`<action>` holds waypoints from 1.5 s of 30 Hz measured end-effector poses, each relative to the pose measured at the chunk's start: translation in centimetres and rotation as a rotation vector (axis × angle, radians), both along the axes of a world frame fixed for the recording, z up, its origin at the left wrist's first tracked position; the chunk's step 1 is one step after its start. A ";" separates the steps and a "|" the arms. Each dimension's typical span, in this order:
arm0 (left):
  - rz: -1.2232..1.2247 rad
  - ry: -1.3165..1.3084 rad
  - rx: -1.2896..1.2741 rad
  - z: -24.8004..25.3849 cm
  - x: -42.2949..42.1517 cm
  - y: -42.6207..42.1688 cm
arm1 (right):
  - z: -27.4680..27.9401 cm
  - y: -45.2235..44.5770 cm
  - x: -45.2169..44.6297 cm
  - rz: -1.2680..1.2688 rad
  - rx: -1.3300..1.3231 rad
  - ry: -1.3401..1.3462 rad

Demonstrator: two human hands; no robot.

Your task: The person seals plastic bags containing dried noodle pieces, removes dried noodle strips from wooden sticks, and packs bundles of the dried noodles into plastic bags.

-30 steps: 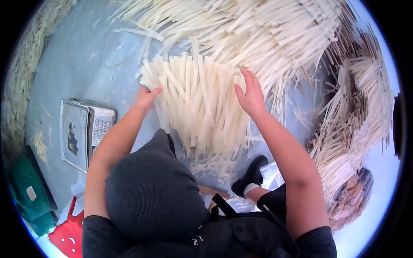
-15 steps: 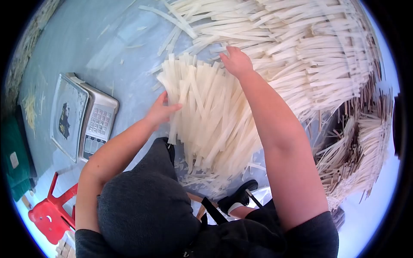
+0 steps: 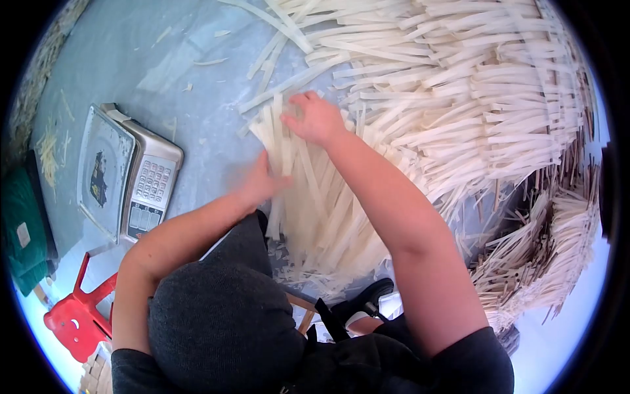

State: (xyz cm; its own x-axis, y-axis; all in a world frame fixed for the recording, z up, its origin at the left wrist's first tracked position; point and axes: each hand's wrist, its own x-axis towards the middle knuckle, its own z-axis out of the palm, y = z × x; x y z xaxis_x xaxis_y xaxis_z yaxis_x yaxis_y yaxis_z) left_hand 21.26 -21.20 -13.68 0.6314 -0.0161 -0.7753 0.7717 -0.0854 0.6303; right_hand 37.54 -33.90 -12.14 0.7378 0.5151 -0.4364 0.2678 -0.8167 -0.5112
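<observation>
A loose heap of pale flat strips point(image 3: 328, 203) lies in front of me, fanned toward my feet. At its left edge is my left hand point(image 3: 259, 182), blurred, with thumb and fingers apart and the thumb over the strips. My right hand point(image 3: 315, 119) is at the heap's upper end, fingers bent and spread, palm side toward the strips. Neither hand is visibly closed round a strip. Single strips lie just beyond the right hand.
A scale point(image 3: 146, 177) with a metal tray stands at the left. A large spread of strips point(image 3: 485, 92) covers the upper right, with darker stalks beside it. A red stool point(image 3: 79, 322) and green bag point(image 3: 23, 223) are at lower left.
My right hand has moved left and slightly down across the top of the heap, nearer my left hand. My left hand has shifted slightly down, and the heap's upper end looks narrower.
</observation>
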 end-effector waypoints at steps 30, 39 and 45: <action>-0.238 -0.510 0.669 -6.1 14.9 6.8 | 6.2 -6.9 -7.7 -0.403 0.444 0.061; -0.445 -0.889 0.534 4.0 5.3 2.6 | 3.8 -0.1 -5.8 -0.894 0.995 0.367; -0.391 -1.134 0.239 7.6 7.4 3.1 | 11.9 -4.0 -6.6 -0.957 1.174 0.426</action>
